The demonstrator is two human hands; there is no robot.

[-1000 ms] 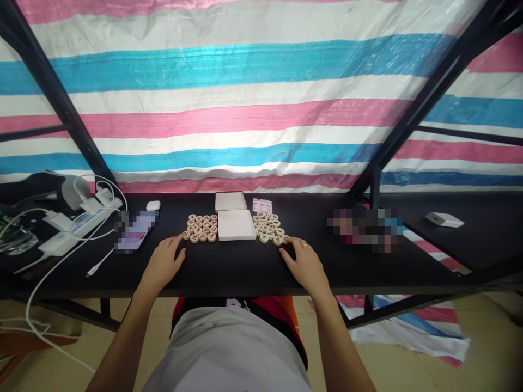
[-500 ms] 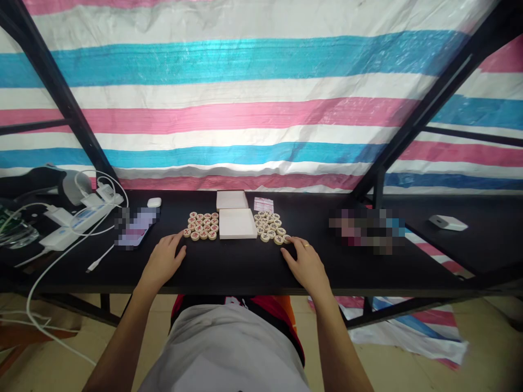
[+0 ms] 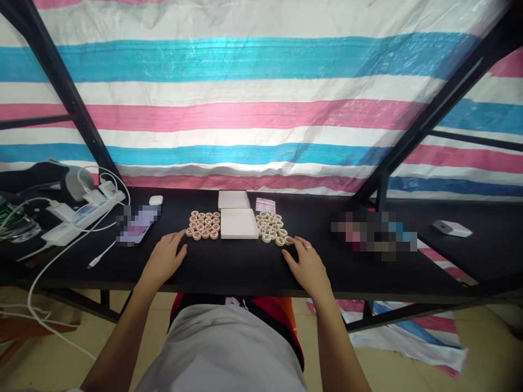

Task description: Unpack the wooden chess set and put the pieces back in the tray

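My left hand (image 3: 168, 256) lies on the black table (image 3: 237, 267), thumb apart from the fingers, holding nothing. Its fingertips are close to a block of round xiangqi pieces with red characters (image 3: 205, 225), set in rows. On the other side, my right hand (image 3: 306, 261) rests with its fingers apart, the fingertips at the nearest corner of a looser cluster of xiangqi pieces with dark characters (image 3: 270, 226). Whether they touch the end piece is hard to tell. Between the two groups sits an open white box (image 3: 239, 224), with a second shallow box part (image 3: 233, 200) behind it.
A pink-and-white printed paper (image 3: 265, 205) lies behind the dark-lettered pieces. To the left are a phone (image 3: 141, 224), a small white case (image 3: 156, 200), and a power strip (image 3: 84, 219) with trailing cables. A blurred-out object (image 3: 373, 234) and a white device (image 3: 452, 228) are at the right.
The whole view has shifted slightly. Both hands and the pieces keep the same places relative to one another.
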